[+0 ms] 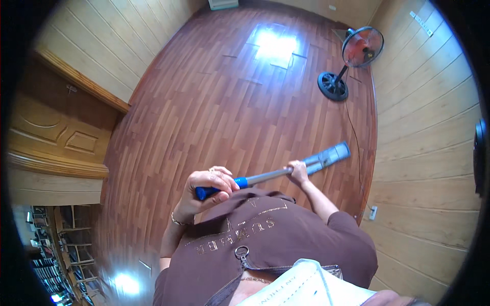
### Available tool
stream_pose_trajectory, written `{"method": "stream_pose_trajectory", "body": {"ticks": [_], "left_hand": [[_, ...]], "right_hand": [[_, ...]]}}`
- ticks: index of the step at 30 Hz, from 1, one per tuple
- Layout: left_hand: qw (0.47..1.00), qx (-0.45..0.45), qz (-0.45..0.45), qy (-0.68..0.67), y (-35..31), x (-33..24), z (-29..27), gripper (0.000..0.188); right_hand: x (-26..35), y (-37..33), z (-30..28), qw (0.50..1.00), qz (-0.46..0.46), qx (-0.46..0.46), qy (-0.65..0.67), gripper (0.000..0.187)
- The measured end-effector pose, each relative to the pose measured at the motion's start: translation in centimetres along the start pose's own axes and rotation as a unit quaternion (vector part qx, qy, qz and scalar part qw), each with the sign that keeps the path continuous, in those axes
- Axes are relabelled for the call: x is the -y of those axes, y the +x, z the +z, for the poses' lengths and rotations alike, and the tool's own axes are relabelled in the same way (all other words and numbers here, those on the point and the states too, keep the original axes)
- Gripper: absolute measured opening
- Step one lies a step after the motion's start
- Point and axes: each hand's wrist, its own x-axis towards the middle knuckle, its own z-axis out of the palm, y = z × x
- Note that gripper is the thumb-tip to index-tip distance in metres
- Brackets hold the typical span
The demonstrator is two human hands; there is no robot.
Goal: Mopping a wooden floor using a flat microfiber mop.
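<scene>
A flat mop (268, 176) lies slantwise across the front of my body, held off the floor. Its pole is silver with a blue grip, and its long rectangular blue-grey head (332, 155) points to the right. My left hand (210, 182) is closed round the blue grip, near the end of the pole. Farther along, my right hand (297, 172) grips the pole just beside the head. What covers the underside of the head is hidden.
A standing fan (333, 85) with a round black base is at the far right, its cord (353, 127) running along the wood-plank floor (204, 112). A wooden door (61, 127) is on the left. Racks with items (71, 250) stand at the lower left.
</scene>
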Motion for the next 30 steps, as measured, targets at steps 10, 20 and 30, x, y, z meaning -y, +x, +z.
{"method": "stream_pose_trajectory", "body": {"ticks": [10, 20, 30], "left_hand": [[0.996, -0.060, 0.052, 0.050, -2.1, -4.7, 0.3, 0.017], [0.955, -0.121, 0.166, 0.214, -5.3, -11.7, 3.2, 0.023], [0.916, -0.025, 0.144, 0.372, -9.9, -18.3, 6.9, 0.021]], "right_hand": [[5.4, -1.2, -0.4, 0.983, 0.004, 0.179, 0.034, 0.013], [12.9, 6.3, 4.1, 0.914, -0.220, 0.324, 0.103, 0.015], [25.6, 5.9, 9.5, 0.713, -0.431, 0.508, 0.218, 0.018]]}}
